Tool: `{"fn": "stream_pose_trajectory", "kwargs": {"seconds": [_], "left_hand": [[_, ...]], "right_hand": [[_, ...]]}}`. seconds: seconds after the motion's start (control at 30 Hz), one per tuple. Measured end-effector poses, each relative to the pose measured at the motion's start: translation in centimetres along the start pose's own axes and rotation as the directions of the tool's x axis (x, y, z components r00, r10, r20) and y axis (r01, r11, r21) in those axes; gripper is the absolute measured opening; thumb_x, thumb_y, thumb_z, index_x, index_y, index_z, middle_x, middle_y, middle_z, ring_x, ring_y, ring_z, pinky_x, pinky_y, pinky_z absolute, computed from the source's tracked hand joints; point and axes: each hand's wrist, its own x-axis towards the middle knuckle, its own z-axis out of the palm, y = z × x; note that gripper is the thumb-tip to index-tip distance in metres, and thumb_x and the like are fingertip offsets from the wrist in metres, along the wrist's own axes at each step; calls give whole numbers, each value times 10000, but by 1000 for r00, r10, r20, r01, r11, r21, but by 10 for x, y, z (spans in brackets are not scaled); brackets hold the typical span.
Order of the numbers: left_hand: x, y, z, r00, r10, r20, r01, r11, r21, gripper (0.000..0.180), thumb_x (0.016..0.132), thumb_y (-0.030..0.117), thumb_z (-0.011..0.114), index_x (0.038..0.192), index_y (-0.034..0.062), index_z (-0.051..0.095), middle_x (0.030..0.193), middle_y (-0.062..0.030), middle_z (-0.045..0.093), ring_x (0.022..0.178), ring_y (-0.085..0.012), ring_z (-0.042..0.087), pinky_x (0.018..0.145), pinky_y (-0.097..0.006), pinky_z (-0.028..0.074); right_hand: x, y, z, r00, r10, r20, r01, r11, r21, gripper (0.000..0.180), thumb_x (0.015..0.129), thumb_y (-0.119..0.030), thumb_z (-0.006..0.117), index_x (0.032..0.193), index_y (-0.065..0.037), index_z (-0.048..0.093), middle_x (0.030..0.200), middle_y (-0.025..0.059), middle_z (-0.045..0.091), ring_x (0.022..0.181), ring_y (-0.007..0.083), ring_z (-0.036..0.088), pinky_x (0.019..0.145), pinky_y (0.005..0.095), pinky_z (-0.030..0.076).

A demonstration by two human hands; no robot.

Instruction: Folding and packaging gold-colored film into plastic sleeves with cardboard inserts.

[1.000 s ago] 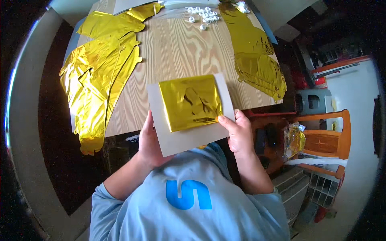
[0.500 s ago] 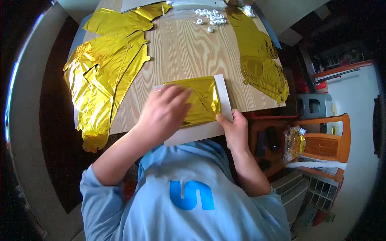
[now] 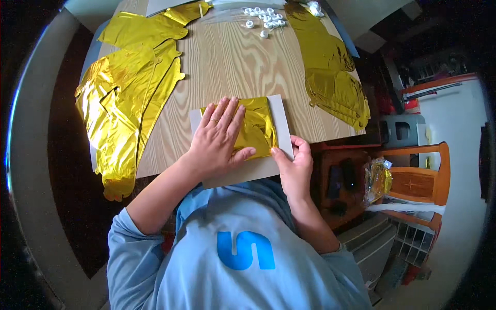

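A folded piece of shiny gold foil [image 3: 257, 121], looking like a flat foil balloon, lies on a pale rectangular card [image 3: 235, 179] at the table's front edge. My left hand [image 3: 218, 135] rests flat on the left part of the foil, fingers stretched out and thumb apart. At the right edge, my right hand [image 3: 295, 173] grips the card, its thumb on top by the foil's lower right corner. The fingertips beneath the card are hidden.
Flat gold foil pieces [image 3: 124, 98] spread over the table's left side, and more gold foil [image 3: 330, 72] lies on the right. Several small white rolls [image 3: 266, 19] sit at the back. A wooden chair [image 3: 413, 183] at right bears a clear-wrapped gold packet [image 3: 378, 181].
My left hand has gone from curled and blurred over the foil to flat on it with fingers extended. The right hand keeps its hold on the card's edge.
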Motion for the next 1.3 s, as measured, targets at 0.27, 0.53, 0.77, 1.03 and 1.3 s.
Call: {"fn": "stream_pose_trajectory", "kwargs": {"seconds": [0.27, 0.53, 0.77, 1.03, 1.3], "left_hand": [[-3, -1, 0, 1000, 3, 1, -3, 1000, -4, 948, 948, 690, 438, 1518, -60, 336, 1577, -268, 333, 1494, -418, 274, 1221, -542, 169], [-5, -8, 14, 998, 46, -32, -46, 999, 6, 931, 849, 611, 555, 1528, 3, 367, 1611, -225, 295, 1515, -412, 227, 1232, -559, 146], [-6, -5, 3, 1000, -6, 2, 6, 998, -70, 1055, 853, 710, 534, 1514, -83, 316, 1600, -248, 303, 1514, -400, 234, 1232, -559, 131], [-31, -15, -17, 994, -111, 25, 110, 994, 27, 1032, 898, 728, 489, 1514, -82, 321, 1578, -274, 336, 1481, -411, 313, 1205, -554, 190], [-34, -17, -23, 989, -134, 56, 130, 990, 60, 1034, 904, 728, 484, 1530, -73, 295, 1592, -272, 309, 1490, -418, 288, 1214, -549, 175]], "right_hand": [[3, -48, -19, 935, -260, 240, 339, 467, -817, 500, 913, -251, 695, 1291, 31, 529, 1220, 232, 612, 1086, 422, 609, 937, 495, 498], [49, -38, 55, 625, -445, 642, 781, 342, -523, 689, 1015, -434, 498, 1490, 53, 387, 1550, 243, 391, 1461, 390, 333, 1192, 578, 174], [59, -15, 40, 694, -336, 637, 718, 253, -649, 828, 999, -567, 431, 1548, 37, 294, 1628, 227, 263, 1521, 389, 212, 1210, 624, 67], [57, -17, 39, 725, -323, 608, 684, 231, -692, 861, 949, -545, 529, 1544, 33, 297, 1614, 254, 259, 1507, 436, 202, 1205, 637, 64], [57, -18, 40, 717, -375, 588, 684, 217, -696, 852, 943, -523, 557, 1532, 43, 314, 1595, 284, 275, 1474, 486, 231, 1199, 643, 87]]}}
